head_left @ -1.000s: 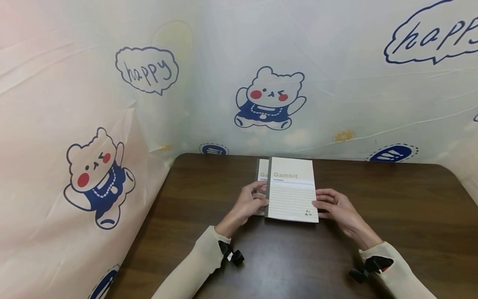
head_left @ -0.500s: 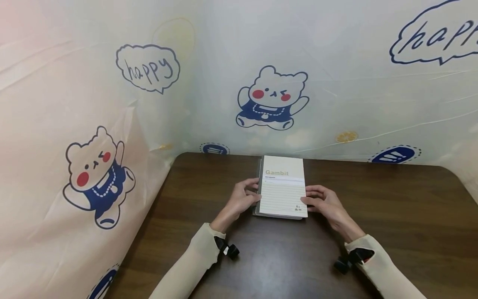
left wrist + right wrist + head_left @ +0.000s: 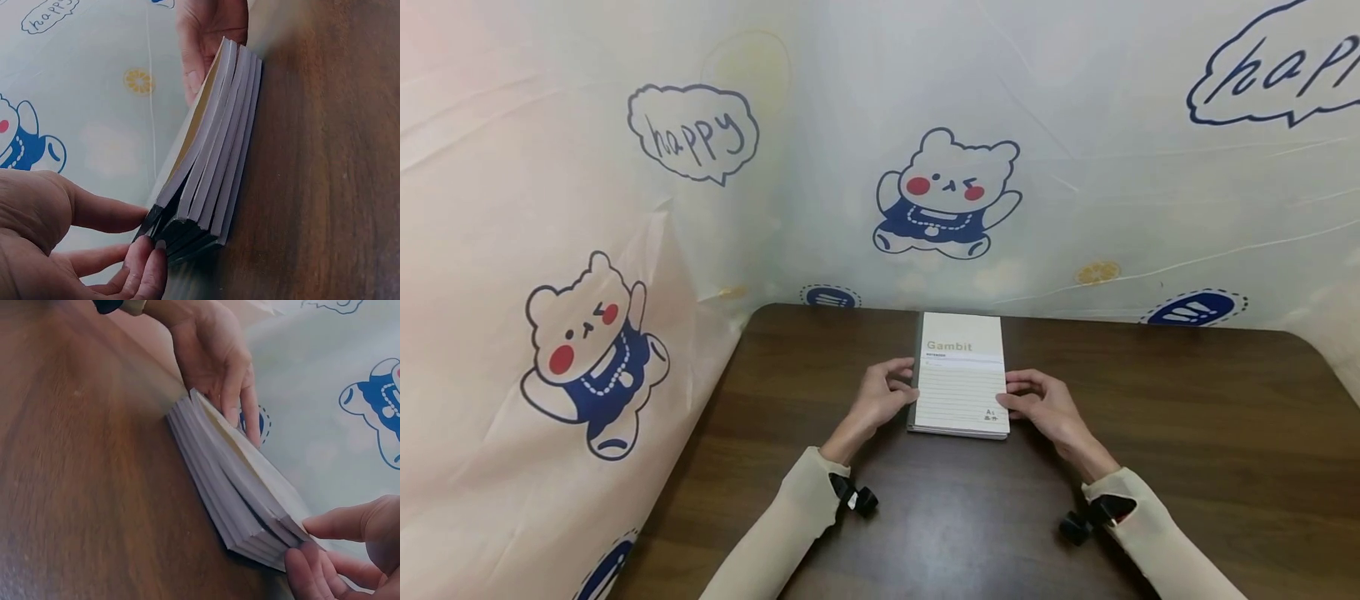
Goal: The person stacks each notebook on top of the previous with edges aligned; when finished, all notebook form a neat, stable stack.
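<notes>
A stack of several white notebooks lies on the table, its top notebook (image 3: 961,375) marked "Gambit" with a dark spine on the left. In the left wrist view the lower notebooks (image 3: 228,156) sit nearly flush, with a narrow gap under the top one. My left hand (image 3: 880,395) holds the top notebook's spine side, thumb at its upper edge and fingers against the side. On the opposite long edge, my right hand (image 3: 1047,407) pinches it likewise; in the right wrist view the thumb (image 3: 340,524) touches the cover's edge and the fingertips (image 3: 304,575) the side.
The brown wooden table (image 3: 1150,400) extends on both sides of the stack and toward me. Behind it hangs a pale curtain (image 3: 820,167) with printed bears. Black wrist cameras (image 3: 859,502) are strapped over both sleeves.
The top notebook has shifted left between both hands, from overhanging the stack's right side to lying over the others. The lower notebook's cover is hidden now.
</notes>
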`<state>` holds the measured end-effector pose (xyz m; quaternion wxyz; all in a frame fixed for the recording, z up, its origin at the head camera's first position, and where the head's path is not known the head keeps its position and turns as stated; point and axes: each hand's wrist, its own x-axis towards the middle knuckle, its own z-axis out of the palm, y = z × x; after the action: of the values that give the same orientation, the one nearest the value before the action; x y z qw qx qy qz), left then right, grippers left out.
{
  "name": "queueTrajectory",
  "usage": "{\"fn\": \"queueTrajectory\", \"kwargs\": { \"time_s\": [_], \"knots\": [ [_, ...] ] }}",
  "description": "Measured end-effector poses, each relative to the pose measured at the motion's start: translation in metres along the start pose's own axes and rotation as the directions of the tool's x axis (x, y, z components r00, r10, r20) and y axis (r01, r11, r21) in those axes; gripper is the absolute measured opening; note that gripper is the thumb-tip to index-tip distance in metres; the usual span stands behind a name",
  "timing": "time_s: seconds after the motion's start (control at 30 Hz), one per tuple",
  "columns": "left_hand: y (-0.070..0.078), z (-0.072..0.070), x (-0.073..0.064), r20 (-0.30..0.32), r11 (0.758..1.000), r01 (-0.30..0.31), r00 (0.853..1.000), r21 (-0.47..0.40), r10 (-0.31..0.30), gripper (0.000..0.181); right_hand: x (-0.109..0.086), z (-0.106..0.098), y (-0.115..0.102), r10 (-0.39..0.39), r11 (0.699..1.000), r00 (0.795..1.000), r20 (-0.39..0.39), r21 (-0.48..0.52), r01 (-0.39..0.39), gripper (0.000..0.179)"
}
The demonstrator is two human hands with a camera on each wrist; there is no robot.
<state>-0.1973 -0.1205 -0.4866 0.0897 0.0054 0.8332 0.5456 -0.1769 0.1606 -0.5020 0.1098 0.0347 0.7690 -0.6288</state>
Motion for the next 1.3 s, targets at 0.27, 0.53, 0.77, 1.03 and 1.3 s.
{"fn": "queueTrajectory", "kwargs": {
  "time_s": [0.27,0.53,0.77,1.03,1.3],
  "knots": [
    [-0.004,0.001,-0.002,-0.020,0.999,-0.030,0.999,0.039,0.031,0.054,-0.002,0.001,0.004,-0.039,0.995,0.997,-0.063,-0.093,0.033,0.050],
    [-0.005,0.002,-0.002,-0.020,0.997,-0.037,0.999,0.064,0.039,0.054,-0.006,0.003,0.005,-0.084,0.975,0.991,-0.105,-0.213,0.060,0.046],
    [-0.005,0.001,0.000,-0.023,0.997,-0.035,0.999,0.070,0.037,0.055,-0.006,0.004,0.005,-0.135,0.954,0.984,-0.113,-0.282,0.098,0.043],
    [-0.008,0.001,0.001,-0.019,0.997,-0.046,0.999,0.059,0.047,0.054,-0.005,0.003,0.007,-0.153,0.948,0.983,-0.101,-0.296,0.117,0.041],
    [-0.012,0.002,0.000,-0.032,0.997,-0.050,0.998,0.060,0.052,0.053,-0.004,0.004,0.008,-0.148,0.947,0.985,-0.085,-0.299,0.117,0.042]
  ]
}}
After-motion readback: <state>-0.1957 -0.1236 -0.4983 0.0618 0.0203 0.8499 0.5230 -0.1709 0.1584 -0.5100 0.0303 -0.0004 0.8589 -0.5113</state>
